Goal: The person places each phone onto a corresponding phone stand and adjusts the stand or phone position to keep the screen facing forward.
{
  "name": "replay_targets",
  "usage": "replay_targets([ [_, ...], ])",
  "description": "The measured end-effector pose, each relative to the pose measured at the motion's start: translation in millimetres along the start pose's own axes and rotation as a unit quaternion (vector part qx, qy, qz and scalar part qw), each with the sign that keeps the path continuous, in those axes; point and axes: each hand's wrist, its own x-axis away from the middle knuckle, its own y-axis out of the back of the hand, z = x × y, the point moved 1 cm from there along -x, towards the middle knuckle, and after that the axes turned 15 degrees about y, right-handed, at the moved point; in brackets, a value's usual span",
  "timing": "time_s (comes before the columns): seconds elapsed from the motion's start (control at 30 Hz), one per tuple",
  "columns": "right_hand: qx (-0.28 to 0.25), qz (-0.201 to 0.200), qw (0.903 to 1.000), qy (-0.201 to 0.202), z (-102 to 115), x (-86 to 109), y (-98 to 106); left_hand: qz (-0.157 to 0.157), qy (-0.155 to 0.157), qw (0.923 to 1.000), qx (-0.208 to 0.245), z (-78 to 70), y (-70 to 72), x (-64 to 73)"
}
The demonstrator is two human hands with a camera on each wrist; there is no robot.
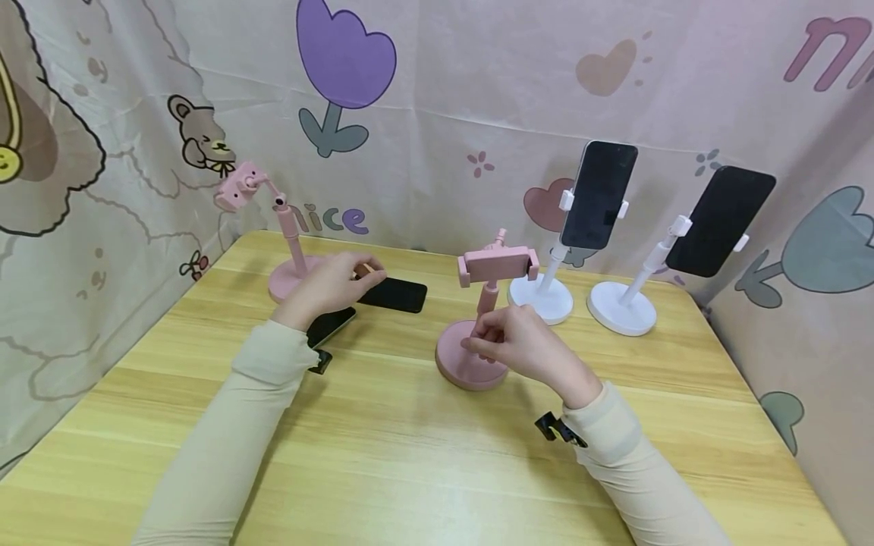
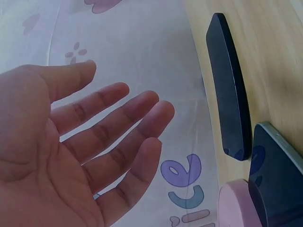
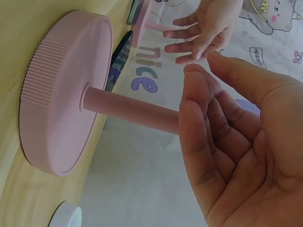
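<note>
Pale fabric printed with tulips, hearts and a bear hangs behind a wood-grain table (image 1: 410,485). At its middle, the right hand (image 1: 522,345) is just in front of a pink stand (image 1: 488,298), fingers loosely curled and grasping nothing visible; whether they touch the post cannot be told. Upright on its round base, the stand has a long axis running towards about one o'clock, while its holder (image 1: 497,266) lies lengthwise from nine to three and faces the wearer. Off at ten o'clock from it, the left hand (image 1: 331,282) hovers released, its fingers loosely spread and holding nothing. A black phone (image 1: 396,296) lies flat at that hand's three o'clock, long axis roughly nine to three; a second phone (image 1: 331,326), partly hidden under the wrist at six o'clock, points to two. Another pink stand (image 1: 290,227) is at ten o'clock from the left hand, its head tipped towards ten. Further out, at two o'clock from the central stand, the nearer white stand (image 1: 541,299) bears a phone (image 1: 599,196) tilted between twelve and one; the farther white stand (image 1: 621,307) bears another leaning towards one.
</note>
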Motion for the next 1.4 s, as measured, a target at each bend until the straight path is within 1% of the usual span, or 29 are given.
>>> replay_targets([
  [0.17, -0.002, -0.002, 1.0, 0.002, -0.7, -0.7, -1.2, -0.013, 0.01, 0.9998, -0.015, 3.6, 0.9, -2.2],
  [0.27, 0.0, -0.004, 1.0, 0.004, -1.4, -1.4, -2.5, -0.021, 0.018, 0.9992, -0.029, 8.2, 0.3, -4.2],
  [0.47, -0.001, -0.004, 0.9999, 0.014, -1.5, -3.3, -6.9, -0.029, 0.028, 0.9983, -0.043, 17.2, -1.7, -8.3],
  [0.53, -0.002, -0.005, 0.9996, 0.027, -0.6, -3.5, -8.5, -0.027, 0.031, 0.998, -0.047, 19.8, -2.5, -9.3],
  [0.7, 0.004, -0.014, 0.997, 0.076, 1.7, -6.3, -13.8, -0.019, 0.037, 0.9979, -0.05, 23.5, -4.2, -9.8],
  [0.77, 0.011, -0.014, 0.9963, 0.084, 2.5, -8.8, -16.6, -0.01, 0.038, 0.998, -0.05, 23.5, -5.4, -10.0],
  [0.9, 0.009, 0.003, 0.9978, 0.065, 5.6, -16.3, -22.6, 0.006, 0.037, 0.9978, -0.054, 21.5, -8.7, -11.2],
  [1.0, 0.002, 0.016, 0.9989, 0.043, 10.5, -23.1, -26.9, 0.009, 0.039, 0.9974, -0.06, 19.6, -9.0, -10.4],
  [1.07, -0.001, 0.021, 0.999, 0.04, 13.3, -28.0, -30.5, 0.009, 0.04, 0.9972, -0.062, 19.2, -8.6, -9.3],
  [1.2, 0.007, 0.024, 0.9985, 0.048, 17.2, -38.6, -38.9, 0.012, 0.044, 0.997, -0.062, 20.5, -7.9, -8.6],
  [1.33, 0.014, 0.021, 0.9973, 0.069, 20.5, -51.3, -48.7, 0.016, 0.043, 0.9969, -0.064, 22.2, -8.3, -9.8],
  [1.4, 0.018, 0.024, 0.9969, 0.073, 21.8, -58.4, -52.9, 0.019, 0.043, 0.9966, -0.067, 22.8, -8.6, -10.4],
])
